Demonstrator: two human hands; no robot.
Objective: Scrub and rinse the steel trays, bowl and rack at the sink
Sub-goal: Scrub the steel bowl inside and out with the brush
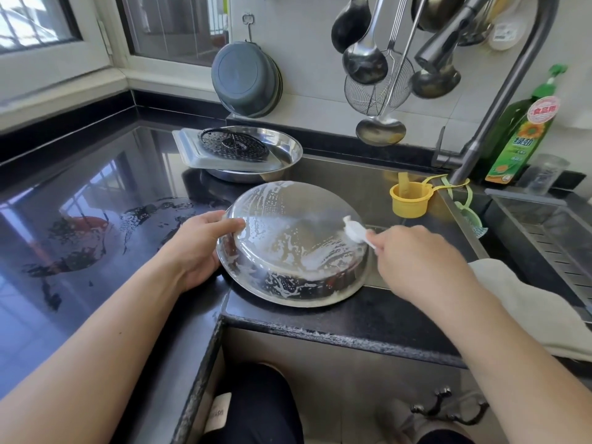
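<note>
The left hand [195, 248] gripped an upturned, suds-streaked steel tray [294, 245] while the right hand [413, 257] pinched a white cloth [354, 230] against it.

Steel tray [288, 238]: silver, streaked with white foam. Counter [80, 187]: glossy black. Cup [408, 197]: yellow. Detergent bottle [519, 136]: green, sunflower label. Perforated rack [232, 145]: dark. Cloth [528, 302]: cream.

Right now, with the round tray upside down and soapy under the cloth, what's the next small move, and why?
Probably turn the round steel tray a little with the left hand and keep wiping its side wall with the white cloth in the right hand. Foam streaks cover the base, but the near wall looks only patchily soaped.
</note>
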